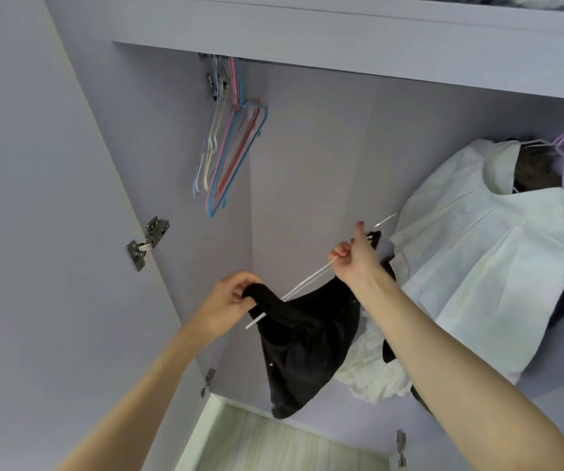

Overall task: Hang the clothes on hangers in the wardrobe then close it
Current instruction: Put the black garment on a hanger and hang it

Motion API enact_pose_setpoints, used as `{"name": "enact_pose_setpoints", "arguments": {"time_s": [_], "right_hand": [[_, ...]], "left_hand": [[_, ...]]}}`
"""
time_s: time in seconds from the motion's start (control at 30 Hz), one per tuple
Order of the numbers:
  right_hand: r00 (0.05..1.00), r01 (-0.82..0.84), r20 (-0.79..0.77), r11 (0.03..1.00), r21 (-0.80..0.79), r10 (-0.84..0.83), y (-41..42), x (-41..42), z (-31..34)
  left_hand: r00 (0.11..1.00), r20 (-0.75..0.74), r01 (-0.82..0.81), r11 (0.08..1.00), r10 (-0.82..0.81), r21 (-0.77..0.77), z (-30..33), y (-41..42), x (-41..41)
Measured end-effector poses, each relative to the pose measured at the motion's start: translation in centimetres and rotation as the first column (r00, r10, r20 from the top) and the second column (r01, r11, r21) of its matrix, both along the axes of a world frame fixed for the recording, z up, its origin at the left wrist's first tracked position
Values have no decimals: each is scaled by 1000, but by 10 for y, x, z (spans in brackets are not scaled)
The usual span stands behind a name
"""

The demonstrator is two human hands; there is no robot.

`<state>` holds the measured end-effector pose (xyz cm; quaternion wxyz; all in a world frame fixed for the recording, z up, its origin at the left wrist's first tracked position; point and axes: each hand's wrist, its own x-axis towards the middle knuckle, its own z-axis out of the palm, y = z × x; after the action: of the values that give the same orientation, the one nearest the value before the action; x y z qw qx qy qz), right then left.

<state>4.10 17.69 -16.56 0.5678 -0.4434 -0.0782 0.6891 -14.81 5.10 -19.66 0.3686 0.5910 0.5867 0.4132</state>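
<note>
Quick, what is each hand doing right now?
Left hand: grips the black fabric garment's strap.
Right hand: grips the thin white wire hanger.

Empty hangers (229, 137) hang at the wardrobe's (307, 147) upper left; hung clothes (484, 266) fill the right. Between them, lower, a garment (307, 341) hangs on a hanger (311, 277).

black garment (302, 338) on white hanger (307, 278), seemingly half-threaded
</note>
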Motion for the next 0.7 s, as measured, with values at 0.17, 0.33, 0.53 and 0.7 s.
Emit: {"name": "enact_pose_setpoints", "arguments": {"time_s": [0.17, 0.33, 0.53, 0.7], "right_hand": [[993, -118, -13, 993, 6, 118, -20, -31, 2], [989, -145, -23, 989, 24, 146, -17, -28, 8], [963, -233, 152, 970, 65, 221, -26, -22, 22], [427, -571, 820, 817, -82, 381, -49, -9, 21]], "left_hand": [[983, -26, 175, 974, -181, -145, 7, 7, 16], [917, 169, 398, 857, -361, -328, 13, 1, 15], [921, 58, 386, 887, -384, -253, 13, 3, 24], [960, 34, 280, 943, -279, -182, 11, 14, 38]]}}
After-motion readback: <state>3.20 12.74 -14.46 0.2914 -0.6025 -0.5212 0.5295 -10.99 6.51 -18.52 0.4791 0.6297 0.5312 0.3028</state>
